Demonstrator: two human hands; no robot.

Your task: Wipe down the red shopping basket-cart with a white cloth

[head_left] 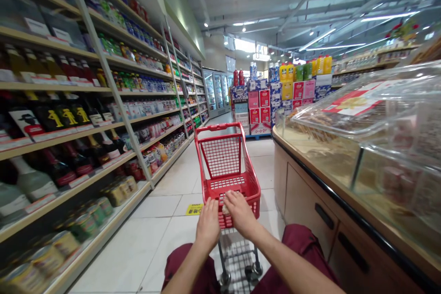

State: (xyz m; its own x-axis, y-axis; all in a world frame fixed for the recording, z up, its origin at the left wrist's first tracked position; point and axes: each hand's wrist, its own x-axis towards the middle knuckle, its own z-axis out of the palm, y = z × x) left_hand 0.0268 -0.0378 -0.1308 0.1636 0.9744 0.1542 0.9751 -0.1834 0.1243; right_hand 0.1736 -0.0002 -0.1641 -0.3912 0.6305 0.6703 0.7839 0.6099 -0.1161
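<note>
At lower centre, I'm resting my left hand point(208, 221) and right hand point(240, 212) on the red cart point(254, 183); whether they're gripping, I cannot tell.

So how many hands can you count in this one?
2: the left hand and the right hand, side by side at the near end of the red cart. Any others would be hidden or too small to make out.

Bright red cart point(222, 158) over white floor tiles point(155, 227).
A square grid patterns its back; the trousers point(301, 244) are maroon, the sticker point(194, 210) yellow with black lettering, the desk point(306, 186) light brown edged in black, the boxes point(265, 115) red, pink and blue-and-white.
</note>
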